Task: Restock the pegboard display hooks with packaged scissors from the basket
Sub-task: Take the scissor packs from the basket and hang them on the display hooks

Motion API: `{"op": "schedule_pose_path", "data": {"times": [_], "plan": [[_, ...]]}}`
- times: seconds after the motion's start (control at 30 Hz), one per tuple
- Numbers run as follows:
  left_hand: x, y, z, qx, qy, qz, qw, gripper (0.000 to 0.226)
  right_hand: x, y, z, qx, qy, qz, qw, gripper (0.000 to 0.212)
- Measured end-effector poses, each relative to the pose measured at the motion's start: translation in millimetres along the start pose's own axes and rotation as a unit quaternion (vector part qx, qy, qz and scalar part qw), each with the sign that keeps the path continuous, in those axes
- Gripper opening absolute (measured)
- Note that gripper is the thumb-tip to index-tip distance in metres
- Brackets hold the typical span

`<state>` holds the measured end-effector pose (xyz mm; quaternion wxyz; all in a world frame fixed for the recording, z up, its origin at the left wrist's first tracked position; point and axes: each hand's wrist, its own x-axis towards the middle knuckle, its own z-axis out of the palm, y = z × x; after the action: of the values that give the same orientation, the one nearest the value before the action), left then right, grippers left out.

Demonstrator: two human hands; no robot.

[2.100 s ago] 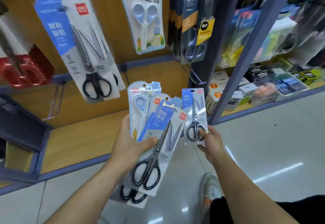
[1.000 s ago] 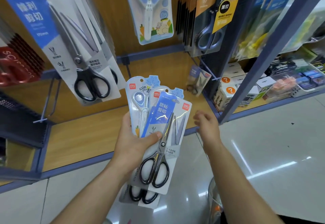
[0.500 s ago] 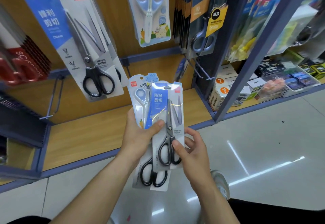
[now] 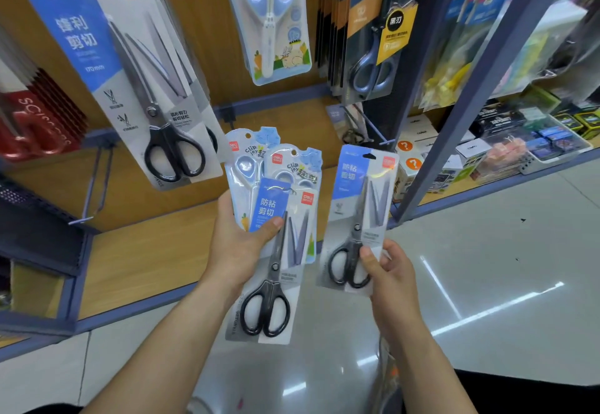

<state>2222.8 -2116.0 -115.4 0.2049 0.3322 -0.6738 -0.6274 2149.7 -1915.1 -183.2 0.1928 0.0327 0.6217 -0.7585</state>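
Scissors pack [image 4: 357, 215]: now off the stack [image 4: 279, 206], centre frame; ready to hang.
Right hand [image 4: 388, 270]: pinching it.
Left hand [image 4: 238, 244]: gripping stack.

Open air before wire hook [image 4: 94, 183], large hanging pack [image 4: 107, 56] close alongside.

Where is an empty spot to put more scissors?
The wooden shelf is bare between the dark rack and the stack in the left hand. The wire hook under the big black-handled scissors pack looks empty, so the pack in the right hand might fit there. The upper row is crowded with hanging packs.
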Motion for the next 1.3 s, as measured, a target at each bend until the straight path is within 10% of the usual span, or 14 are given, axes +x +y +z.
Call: {"op": "schedule_pose_path", "data": {"times": [1.3], "plan": [[10, -14, 3, -0.008, -0.004, -0.029, 1.0, 0.061, 193, 5, 22, -0.309, 0.043, -0.025, 0.95, 0.046]]}}
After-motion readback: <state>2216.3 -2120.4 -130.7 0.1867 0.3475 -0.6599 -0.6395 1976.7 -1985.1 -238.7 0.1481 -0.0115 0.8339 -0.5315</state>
